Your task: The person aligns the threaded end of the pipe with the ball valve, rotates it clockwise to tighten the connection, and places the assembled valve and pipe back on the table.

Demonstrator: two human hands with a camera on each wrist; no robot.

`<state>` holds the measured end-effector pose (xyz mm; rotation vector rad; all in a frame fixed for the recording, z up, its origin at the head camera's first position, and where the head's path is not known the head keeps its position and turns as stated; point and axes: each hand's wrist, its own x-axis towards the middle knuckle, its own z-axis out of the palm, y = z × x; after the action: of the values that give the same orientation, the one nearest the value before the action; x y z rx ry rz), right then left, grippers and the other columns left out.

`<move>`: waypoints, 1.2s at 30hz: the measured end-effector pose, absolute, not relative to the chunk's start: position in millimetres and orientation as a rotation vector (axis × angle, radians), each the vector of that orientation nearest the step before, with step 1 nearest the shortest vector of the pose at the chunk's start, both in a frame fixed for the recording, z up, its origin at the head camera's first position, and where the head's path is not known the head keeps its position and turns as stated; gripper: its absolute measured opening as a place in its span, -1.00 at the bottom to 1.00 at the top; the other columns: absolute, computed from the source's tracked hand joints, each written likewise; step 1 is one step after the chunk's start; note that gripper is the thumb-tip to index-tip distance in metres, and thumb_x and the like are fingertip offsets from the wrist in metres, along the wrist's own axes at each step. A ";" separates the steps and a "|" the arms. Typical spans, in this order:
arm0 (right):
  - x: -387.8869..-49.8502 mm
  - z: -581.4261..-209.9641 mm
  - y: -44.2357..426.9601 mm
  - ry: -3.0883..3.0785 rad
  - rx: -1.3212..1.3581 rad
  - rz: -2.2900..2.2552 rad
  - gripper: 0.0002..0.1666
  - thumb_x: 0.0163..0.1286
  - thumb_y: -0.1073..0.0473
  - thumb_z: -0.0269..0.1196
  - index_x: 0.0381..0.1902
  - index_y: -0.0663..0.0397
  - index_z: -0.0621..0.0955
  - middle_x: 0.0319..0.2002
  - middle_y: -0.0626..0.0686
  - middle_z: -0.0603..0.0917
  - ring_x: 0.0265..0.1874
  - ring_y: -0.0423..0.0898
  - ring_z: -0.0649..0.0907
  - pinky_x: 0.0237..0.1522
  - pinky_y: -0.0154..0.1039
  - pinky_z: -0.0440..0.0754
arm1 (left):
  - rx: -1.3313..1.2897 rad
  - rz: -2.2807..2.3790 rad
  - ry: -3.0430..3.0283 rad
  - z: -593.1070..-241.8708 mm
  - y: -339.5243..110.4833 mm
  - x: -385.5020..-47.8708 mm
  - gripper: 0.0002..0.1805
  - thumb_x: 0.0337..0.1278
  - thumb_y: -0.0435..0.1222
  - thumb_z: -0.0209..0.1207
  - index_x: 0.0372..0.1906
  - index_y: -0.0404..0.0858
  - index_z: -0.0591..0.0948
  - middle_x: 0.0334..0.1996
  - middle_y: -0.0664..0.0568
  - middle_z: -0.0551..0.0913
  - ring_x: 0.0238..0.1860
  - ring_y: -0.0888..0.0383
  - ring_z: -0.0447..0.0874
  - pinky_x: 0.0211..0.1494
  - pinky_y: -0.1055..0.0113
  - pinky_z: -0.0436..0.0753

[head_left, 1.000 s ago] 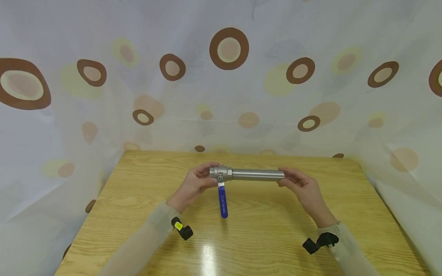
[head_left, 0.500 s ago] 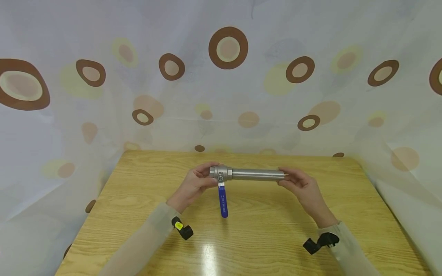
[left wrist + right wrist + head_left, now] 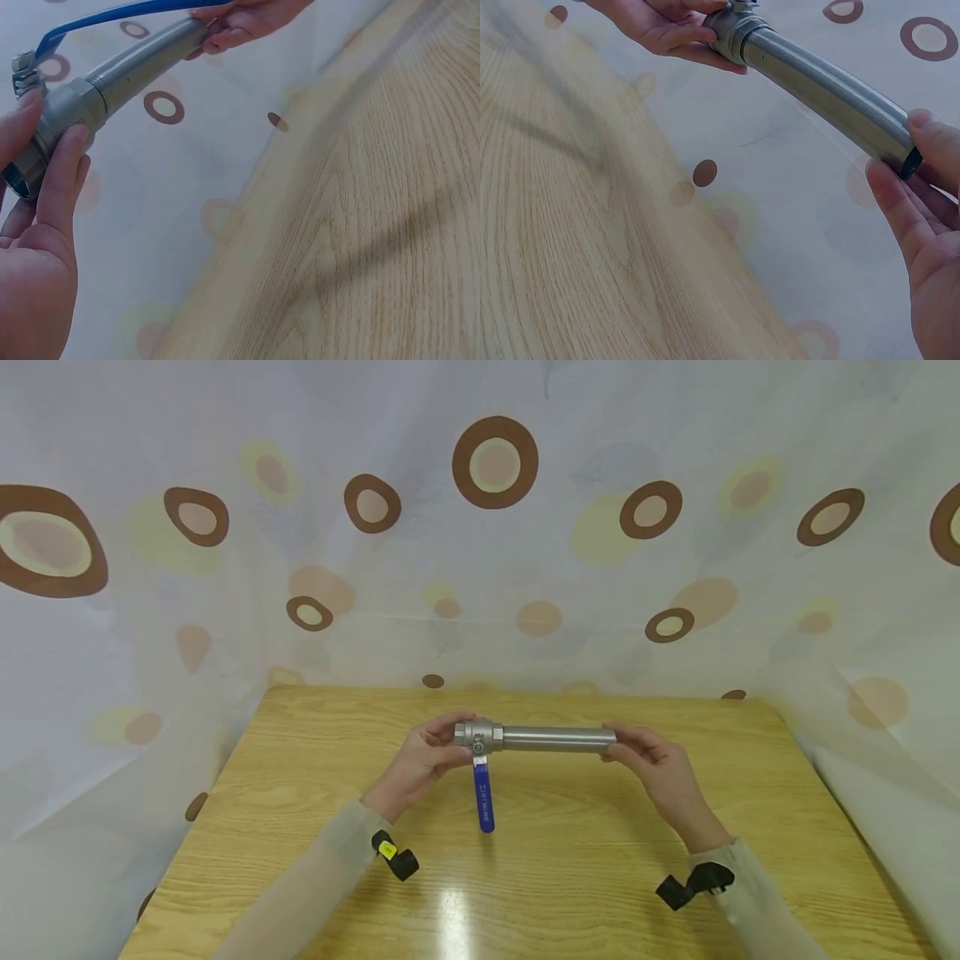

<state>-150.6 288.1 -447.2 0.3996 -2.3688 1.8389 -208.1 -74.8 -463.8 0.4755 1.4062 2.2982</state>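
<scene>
A ball valve (image 3: pixel 480 737) and steel pipe (image 3: pixel 558 739), joined end to end, were found raised above the worktop (image 3: pixel 562 860), centrally in front of the person. The left hand (image 3: pixel 420 762) gripped the valve's outer end, thumb and fingers parted by the valve body's thickness. The right hand (image 3: pixel 663 772) pinched the pipe's far tip between thumb and fingertips, parted by about the pipe's diameter.

Risk noted: the right-hand purchase was short and on smooth metal, so a slip there could have let the pipe end dip and thrown the load onto the left hand. Ridges resembling thread showed at the joint; if engagement was shallow, a sideways pull could have loosened it. A knock to the blue lever (image 3: pixel 485 797) could have turned it or twisted the assembly.

Orientation: the long axis ran left to right across the person's front, near level in the head view, valve at left, pipe mouth at right. The lever pointed toward the person, roughly square to that axis.
</scene>
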 end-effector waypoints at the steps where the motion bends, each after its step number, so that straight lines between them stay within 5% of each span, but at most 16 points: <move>1: -150.7 -446.7 288.0 -2.360 0.407 1.855 -0.51 0.56 0.28 0.23 0.39 0.24 0.53 0.01 -0.19 0.76 -0.09 -0.23 0.76 0.10 -0.39 0.69 | 0.471 2.301 1.410 -463.1 -74.6 -207.9 -0.35 0.21 -0.67 0.15 -0.01 0.20 0.79 0.14 0.21 0.73 0.22 0.04 0.48 0.18 0.28 0.69; 9: -151.1 -445.8 288.6 -2.352 0.398 1.875 -0.51 0.54 0.28 0.26 0.38 0.18 0.56 -0.04 -0.14 0.79 -0.10 -0.22 0.77 0.07 -0.40 0.70 | 0.464 2.310 1.399 -461.3 -74.3 -207.8 -0.35 0.22 -0.67 0.14 -0.02 0.19 0.80 0.13 0.21 0.74 0.19 0.05 0.49 0.16 0.29 0.70; 18: -151.3 -446.8 288.8 -2.344 0.404 1.851 -0.56 0.56 0.28 0.22 0.32 0.36 0.56 -0.03 -0.17 0.78 -0.12 -0.22 0.77 0.10 -0.41 0.68 | 0.504 2.294 1.400 -462.6 -75.2 -209.6 -0.36 0.22 -0.66 0.16 0.00 0.20 0.79 0.16 0.19 0.73 0.22 0.04 0.47 0.19 0.28 0.68; 25: -151.3 -445.8 288.2 -2.288 0.432 1.930 -0.49 0.50 0.36 0.26 0.38 0.24 0.54 -0.02 -0.14 0.78 -0.08 -0.22 0.77 0.06 -0.36 0.72 | 0.496 2.298 1.407 -461.6 -74.2 -209.8 -0.35 0.23 -0.66 0.15 0.00 0.20 0.79 0.16 0.20 0.72 0.22 0.04 0.47 0.18 0.28 0.68; 36: -151.3 -445.8 287.5 -2.344 0.363 1.830 -0.58 0.57 0.26 0.23 0.29 0.33 0.58 -0.11 -0.17 0.79 -0.17 -0.21 0.77 0.07 -0.41 0.69 | 0.484 2.294 1.387 -461.2 -73.5 -209.2 -0.36 0.24 -0.68 0.15 0.00 0.18 0.79 0.18 0.17 0.71 0.25 0.03 0.47 0.21 0.26 0.67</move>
<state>-151.3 287.5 -445.8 0.3626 -2.3442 1.8304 -209.2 -73.5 -461.2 0.4841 1.3872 2.2942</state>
